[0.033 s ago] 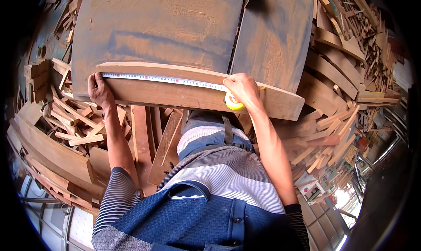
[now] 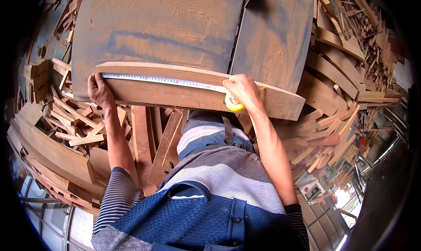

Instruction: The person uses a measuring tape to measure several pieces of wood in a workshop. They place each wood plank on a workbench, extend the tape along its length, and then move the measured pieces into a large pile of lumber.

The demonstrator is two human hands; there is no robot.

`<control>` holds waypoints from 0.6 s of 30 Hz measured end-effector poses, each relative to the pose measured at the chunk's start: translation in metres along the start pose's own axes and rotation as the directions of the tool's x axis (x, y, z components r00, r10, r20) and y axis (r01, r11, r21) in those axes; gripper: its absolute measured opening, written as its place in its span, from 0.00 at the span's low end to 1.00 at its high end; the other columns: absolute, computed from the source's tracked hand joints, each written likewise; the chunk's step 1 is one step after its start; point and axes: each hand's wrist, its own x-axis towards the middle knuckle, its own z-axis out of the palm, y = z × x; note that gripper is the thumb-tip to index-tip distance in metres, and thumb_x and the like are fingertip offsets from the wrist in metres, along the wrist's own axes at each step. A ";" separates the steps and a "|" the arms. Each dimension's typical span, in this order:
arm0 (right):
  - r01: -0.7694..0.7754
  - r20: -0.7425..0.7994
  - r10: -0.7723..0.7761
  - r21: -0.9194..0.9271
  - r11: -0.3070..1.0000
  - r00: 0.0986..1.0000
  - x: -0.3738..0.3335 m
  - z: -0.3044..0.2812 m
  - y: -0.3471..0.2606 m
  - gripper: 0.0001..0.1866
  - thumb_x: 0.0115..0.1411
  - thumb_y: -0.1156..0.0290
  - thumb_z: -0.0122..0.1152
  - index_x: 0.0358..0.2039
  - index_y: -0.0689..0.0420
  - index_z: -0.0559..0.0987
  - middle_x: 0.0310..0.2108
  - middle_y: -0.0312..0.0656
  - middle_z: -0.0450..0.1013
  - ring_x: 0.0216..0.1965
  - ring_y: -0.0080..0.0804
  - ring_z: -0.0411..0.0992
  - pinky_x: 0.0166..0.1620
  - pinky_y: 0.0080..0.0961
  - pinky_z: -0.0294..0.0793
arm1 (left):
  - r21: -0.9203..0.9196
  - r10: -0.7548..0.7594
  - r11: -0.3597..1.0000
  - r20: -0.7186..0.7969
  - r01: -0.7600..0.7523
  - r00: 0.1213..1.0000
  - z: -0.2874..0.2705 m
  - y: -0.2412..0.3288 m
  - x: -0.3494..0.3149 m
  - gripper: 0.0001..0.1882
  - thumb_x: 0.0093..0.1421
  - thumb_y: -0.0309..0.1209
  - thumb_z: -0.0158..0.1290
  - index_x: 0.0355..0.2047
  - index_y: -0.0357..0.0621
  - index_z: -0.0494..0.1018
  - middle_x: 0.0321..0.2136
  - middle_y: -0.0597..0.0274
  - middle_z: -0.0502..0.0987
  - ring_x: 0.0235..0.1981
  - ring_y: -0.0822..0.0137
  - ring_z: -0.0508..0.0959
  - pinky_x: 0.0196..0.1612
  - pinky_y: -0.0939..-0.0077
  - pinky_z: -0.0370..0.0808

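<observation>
Loosening its apparent pinch, the left hand (image 2: 101,91) could free the thin white measuring tape (image 2: 162,80) running to the right hand (image 2: 242,88), well apart, clasping the rounded yellow case (image 2: 233,103)

At twelve o'clock were two tabletop panels (image 2: 162,27) and one wooden board (image 2: 175,98); at two, one tape measure (image 2: 234,103); past nine, one left hand (image 2: 101,92); past one, one right hand (image 2: 242,89); at six, two shirt buttons (image 2: 237,220).
</observation>
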 end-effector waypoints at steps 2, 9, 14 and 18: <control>0.019 -0.025 -0.019 0.003 1.000 0.999 -0.003 0.008 0.006 0.16 0.58 0.54 0.59 0.29 0.53 0.86 0.29 0.54 0.81 0.36 0.59 0.81 0.44 0.48 0.78 | 0.011 0.001 1.000 0.014 -0.002 1.000 0.000 0.001 0.000 0.12 0.72 0.34 0.57 0.41 0.36 0.79 0.31 0.66 0.80 0.33 0.74 0.74 0.42 0.78 0.73; 0.039 0.057 -0.038 -0.021 0.999 0.998 -0.019 0.018 0.009 0.16 0.59 0.56 0.58 0.29 0.54 0.86 0.30 0.56 0.81 0.36 0.58 0.81 0.44 0.50 0.78 | 0.050 -0.004 0.999 0.002 0.004 1.000 -0.001 0.010 -0.003 0.11 0.72 0.34 0.56 0.40 0.37 0.79 0.29 0.67 0.77 0.32 0.74 0.72 0.40 0.77 0.72; 0.031 0.069 -0.026 -0.081 0.996 0.997 -0.032 0.028 0.010 0.17 0.60 0.56 0.58 0.31 0.54 0.87 0.32 0.56 0.82 0.38 0.59 0.82 0.46 0.51 0.79 | 0.030 -0.001 1.000 0.006 0.001 1.000 -0.001 0.000 -0.001 0.12 0.72 0.35 0.56 0.42 0.38 0.80 0.30 0.66 0.79 0.32 0.73 0.74 0.40 0.76 0.73; 0.069 0.060 -0.065 -0.062 0.996 0.996 -0.033 0.030 0.014 0.17 0.60 0.56 0.58 0.30 0.56 0.86 0.29 0.55 0.81 0.35 0.57 0.81 0.43 0.49 0.78 | 0.044 0.006 0.999 -0.002 -0.006 1.000 0.000 0.006 -0.003 0.13 0.73 0.36 0.55 0.40 0.37 0.79 0.29 0.67 0.77 0.32 0.74 0.72 0.40 0.77 0.72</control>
